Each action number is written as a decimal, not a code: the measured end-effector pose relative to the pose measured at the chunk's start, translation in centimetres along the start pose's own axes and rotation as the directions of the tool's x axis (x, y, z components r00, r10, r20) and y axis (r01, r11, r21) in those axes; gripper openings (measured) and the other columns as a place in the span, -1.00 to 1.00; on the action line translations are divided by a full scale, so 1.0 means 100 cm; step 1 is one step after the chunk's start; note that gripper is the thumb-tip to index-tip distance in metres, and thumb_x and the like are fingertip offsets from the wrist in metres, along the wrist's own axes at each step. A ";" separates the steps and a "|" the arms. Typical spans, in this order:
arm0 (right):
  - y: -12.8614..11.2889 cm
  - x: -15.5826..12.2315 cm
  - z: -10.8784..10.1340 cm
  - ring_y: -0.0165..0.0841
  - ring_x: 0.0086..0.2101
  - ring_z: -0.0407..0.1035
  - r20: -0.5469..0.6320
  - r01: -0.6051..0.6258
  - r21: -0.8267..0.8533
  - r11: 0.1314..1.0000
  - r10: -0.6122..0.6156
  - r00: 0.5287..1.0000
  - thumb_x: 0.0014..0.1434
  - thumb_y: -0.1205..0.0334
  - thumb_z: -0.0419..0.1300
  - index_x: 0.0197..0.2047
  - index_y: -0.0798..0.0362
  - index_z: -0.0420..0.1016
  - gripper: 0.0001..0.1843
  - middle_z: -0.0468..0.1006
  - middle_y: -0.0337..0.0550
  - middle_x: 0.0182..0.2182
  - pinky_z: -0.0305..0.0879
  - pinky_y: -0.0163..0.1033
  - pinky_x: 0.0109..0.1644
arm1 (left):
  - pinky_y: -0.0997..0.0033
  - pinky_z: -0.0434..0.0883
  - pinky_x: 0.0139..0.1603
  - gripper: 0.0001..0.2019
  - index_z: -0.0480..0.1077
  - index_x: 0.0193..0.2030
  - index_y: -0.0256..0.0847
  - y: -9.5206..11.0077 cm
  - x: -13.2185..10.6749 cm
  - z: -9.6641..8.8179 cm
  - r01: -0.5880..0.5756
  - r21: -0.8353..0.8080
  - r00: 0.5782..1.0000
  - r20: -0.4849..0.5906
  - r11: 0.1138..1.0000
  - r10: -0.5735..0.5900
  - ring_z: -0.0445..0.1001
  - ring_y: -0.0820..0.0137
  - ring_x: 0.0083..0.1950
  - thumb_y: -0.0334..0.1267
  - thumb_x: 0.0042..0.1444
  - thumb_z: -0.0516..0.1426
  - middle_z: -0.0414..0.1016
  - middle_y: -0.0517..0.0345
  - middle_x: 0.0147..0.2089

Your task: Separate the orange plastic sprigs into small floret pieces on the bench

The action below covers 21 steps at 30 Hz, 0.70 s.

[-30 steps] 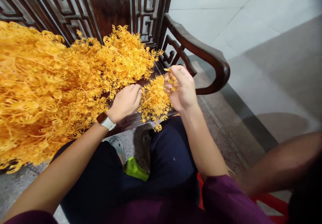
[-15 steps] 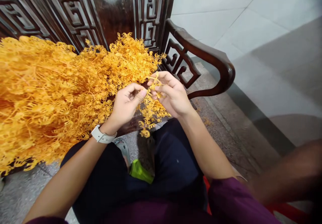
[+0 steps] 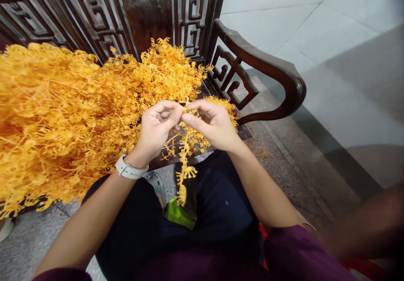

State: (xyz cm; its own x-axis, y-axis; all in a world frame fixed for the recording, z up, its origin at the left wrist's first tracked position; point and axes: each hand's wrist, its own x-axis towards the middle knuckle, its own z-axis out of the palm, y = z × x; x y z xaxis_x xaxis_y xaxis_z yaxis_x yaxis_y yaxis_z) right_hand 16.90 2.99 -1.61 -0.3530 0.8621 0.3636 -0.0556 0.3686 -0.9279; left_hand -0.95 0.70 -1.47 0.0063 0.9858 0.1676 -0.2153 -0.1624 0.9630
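Observation:
A large heap of orange-yellow branching sprigs (image 3: 63,112), possibly dried plant stems, lies on the dark wooden bench seat (image 3: 202,154). My left hand (image 3: 156,131), with a white watch strap (image 3: 129,169) on its wrist, and my right hand (image 3: 213,125) meet in front of the heap. Their fingertips pinch a smaller loose sprig (image 3: 186,146) whose thin strand dangles down over my knees. More of the sprigs spread behind my right hand (image 3: 225,110) on the seat. Exactly which fingers hold the sprig is partly hidden.
A carved dark wooden backrest with fretwork (image 3: 101,15) and a curved armrest (image 3: 271,62) stand ahead. Below are a speckled stone floor (image 3: 293,180) and a bright green object (image 3: 178,215) by my feet. A blurred arm of another person (image 3: 362,230) crosses the lower right.
My hands have drawn together, with the right hand moving left. The small sprig now hangs lower between them, and more of it is pulled loose. The view has shifted slightly.

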 end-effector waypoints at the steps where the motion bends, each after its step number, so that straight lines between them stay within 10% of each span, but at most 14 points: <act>1: -0.001 0.000 0.000 -0.33 -0.27 0.44 0.007 0.025 -0.030 0.999 -0.025 1.000 0.28 0.03 0.43 -0.11 -0.01 0.67 -0.77 0.64 -0.17 -0.24 0.36 -0.16 -0.15 | 0.49 0.38 -0.45 -0.69 0.56 -0.24 -0.15 0.000 0.000 -0.001 -0.025 0.023 1.000 -0.018 0.999 0.025 0.38 0.53 -0.47 0.00 0.10 0.44 0.49 0.22 -0.38; 9: -0.003 0.004 -0.001 -0.30 -0.23 0.40 0.155 0.227 -0.046 0.973 -0.218 0.964 0.40 0.05 0.33 -0.20 0.01 0.64 -0.79 0.49 -0.17 -0.29 0.32 -0.14 -0.09 | 0.45 0.36 -0.38 -0.75 0.37 -0.37 -0.18 0.009 -0.002 0.002 0.217 -0.164 0.974 0.095 0.962 -0.204 0.27 0.46 -0.38 -0.16 0.15 0.33 0.35 0.13 -0.33; 21: 0.000 0.006 0.002 -0.36 -0.35 0.33 0.157 0.203 0.088 0.975 -0.215 0.964 0.36 -0.07 0.35 -0.27 -0.01 0.63 -0.69 0.46 -0.18 -0.33 0.30 -0.19 -0.25 | 0.37 0.34 -0.37 -0.73 0.19 -0.37 -0.13 0.011 -0.006 0.007 0.198 -0.082 0.973 0.140 0.977 -0.185 0.23 0.43 -0.40 -0.14 0.13 0.22 0.19 0.16 -0.36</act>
State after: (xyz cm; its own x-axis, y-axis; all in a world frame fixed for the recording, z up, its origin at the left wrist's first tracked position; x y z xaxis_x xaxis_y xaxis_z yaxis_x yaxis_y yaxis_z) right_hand 16.51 3.46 -1.36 -0.4745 0.6973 0.5372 -0.2084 0.5039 -0.8382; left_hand -0.52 -0.09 -0.38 0.1827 0.9831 0.0141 -0.2889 0.0400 0.9565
